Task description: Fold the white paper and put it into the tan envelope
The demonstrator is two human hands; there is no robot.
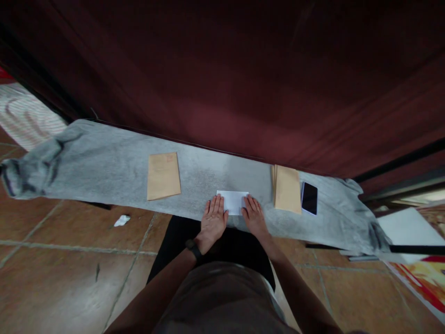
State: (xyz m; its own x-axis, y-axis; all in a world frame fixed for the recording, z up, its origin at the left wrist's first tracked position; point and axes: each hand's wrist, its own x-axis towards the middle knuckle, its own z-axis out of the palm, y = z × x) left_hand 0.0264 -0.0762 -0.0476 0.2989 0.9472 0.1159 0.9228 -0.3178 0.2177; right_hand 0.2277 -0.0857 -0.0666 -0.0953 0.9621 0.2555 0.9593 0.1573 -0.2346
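Observation:
A small white sheet of paper [233, 202], apparently folded, lies flat on the grey cloth near its front edge. My left hand [213, 219] rests on the paper's left end with the fingers stretched out flat. On the right end lies my right hand [254, 217], its fingers also extended and pressing down. Neither hand is closed around anything. To the left lies a brown paper envelope [163, 176] with small red print in its upper corner. A stack of similar brown envelopes [288, 189] sits to the right of my right hand.
Beside the envelope stack lies a phone [309, 198] with a dark screen. The grey cloth [114, 162] covers a long narrow surface, with a dark red panel [222, 93] rising behind it. A crumpled white scrap [122, 220] lies on the tiled floor at left.

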